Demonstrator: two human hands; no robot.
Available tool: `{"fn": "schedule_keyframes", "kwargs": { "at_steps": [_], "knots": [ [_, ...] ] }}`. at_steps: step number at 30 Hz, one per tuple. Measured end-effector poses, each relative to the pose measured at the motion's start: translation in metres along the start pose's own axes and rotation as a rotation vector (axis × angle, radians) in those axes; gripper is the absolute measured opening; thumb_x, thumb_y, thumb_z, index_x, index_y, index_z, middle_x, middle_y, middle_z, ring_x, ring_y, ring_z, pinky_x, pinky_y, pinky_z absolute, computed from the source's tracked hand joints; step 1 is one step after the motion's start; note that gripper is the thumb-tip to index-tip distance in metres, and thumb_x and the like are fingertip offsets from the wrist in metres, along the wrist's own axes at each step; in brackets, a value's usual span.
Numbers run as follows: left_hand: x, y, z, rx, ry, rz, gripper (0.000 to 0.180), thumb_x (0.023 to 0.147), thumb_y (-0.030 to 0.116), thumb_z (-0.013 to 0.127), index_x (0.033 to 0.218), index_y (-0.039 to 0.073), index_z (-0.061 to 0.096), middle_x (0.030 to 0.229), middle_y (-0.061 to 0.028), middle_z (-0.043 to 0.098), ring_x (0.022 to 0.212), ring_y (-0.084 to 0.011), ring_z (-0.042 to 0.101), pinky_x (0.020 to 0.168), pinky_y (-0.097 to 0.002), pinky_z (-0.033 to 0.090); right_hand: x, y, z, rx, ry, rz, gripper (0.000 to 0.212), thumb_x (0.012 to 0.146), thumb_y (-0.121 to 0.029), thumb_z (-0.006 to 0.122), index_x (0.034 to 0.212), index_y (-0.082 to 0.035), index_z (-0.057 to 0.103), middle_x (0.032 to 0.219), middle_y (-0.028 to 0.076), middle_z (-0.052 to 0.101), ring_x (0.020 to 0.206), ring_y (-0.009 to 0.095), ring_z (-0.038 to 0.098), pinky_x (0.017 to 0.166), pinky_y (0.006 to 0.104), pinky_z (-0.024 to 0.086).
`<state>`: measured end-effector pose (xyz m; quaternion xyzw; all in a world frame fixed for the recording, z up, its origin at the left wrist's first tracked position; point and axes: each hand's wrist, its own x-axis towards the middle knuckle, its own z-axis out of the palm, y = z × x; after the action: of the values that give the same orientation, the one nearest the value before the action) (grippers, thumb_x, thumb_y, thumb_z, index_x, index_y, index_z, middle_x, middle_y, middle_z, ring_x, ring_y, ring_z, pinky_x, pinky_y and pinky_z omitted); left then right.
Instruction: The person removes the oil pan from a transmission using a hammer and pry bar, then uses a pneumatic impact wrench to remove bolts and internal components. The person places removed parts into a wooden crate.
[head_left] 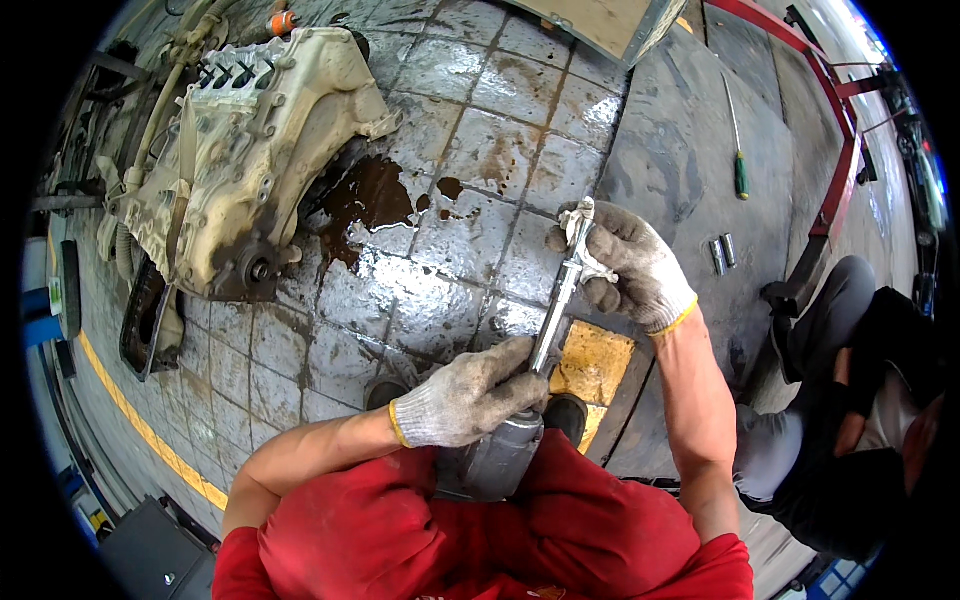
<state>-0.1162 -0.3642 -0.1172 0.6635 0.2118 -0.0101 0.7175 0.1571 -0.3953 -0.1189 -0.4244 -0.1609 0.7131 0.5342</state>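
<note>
A shiny metal shaft [553, 322] stands slanted in front of me, its lower end at a dark grey metal cylinder [507, 455] between my knees. Wrapped round the shaft's lower part is my left hand [462, 402], in a soiled white work glove. My right hand [640, 262], gloved alike, pinches a crumpled white rag [577, 222] against the upper end of the shaft. The rag covers part of that end, so its shape is hidden. Part of the cylinder lies behind my left hand.
A large, dirty engine casing [265, 150] rests at the left, with a dark oil puddle [375, 195] beside it on the tiles. At the right lie a green-handled screwdriver [740, 178] and two sockets [723, 254]. Beyond are a red metal frame [835, 195] and another person [825, 440].
</note>
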Motion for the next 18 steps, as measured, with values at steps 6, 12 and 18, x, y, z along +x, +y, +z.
{"fn": "schedule_keyframes", "kwargs": {
  "at_steps": [6, 12, 18],
  "knots": [
    [0.0, 0.006, -0.003, -0.017, -0.03, -0.034, 0.042, 0.109, 0.02, 0.055, 0.144, -0.003, 0.052, 0.104, -0.0105, 0.072, 0.096, -0.0155, 0.069, 0.09, -0.0341, 0.056, 0.017, 0.022, -0.007, 0.273, 0.026, -0.033, 0.04, 0.106, -0.028, 0.065, 0.134, 0.0, 0.062, 0.11, 0.014, 0.076, 0.067, 0.008, 0.067, 0.053, 0.0186, 0.054],
    [-0.002, 0.001, 0.002, -0.175, 0.0, -0.15, 0.038, 0.107, 0.018, 0.06, 0.138, -0.003, 0.055, 0.108, -0.011, 0.07, 0.102, -0.0151, 0.067, 0.091, -0.0326, 0.055, 0.013, -0.014, 0.014, -0.31, 0.405, -0.215, 0.039, 0.104, -0.032, 0.07, 0.123, 0.002, 0.069, 0.098, 0.006, 0.075, 0.074, 0.012, 0.067, 0.065, 0.0271, 0.056],
    [0.002, 0.009, 0.003, -0.203, 0.05, -0.182, 0.032, 0.102, 0.018, 0.069, 0.125, -0.002, 0.06, 0.105, -0.0095, 0.067, 0.101, -0.0148, 0.065, 0.09, -0.033, 0.054, 0.002, -0.027, 0.04, -1.216, 0.163, -0.365, 0.025, 0.095, -0.022, 0.075, 0.111, -0.003, 0.078, 0.101, 0.015, 0.076, 0.089, 0.022, 0.073, 0.082, 0.0352, 0.057]
  ]
}}
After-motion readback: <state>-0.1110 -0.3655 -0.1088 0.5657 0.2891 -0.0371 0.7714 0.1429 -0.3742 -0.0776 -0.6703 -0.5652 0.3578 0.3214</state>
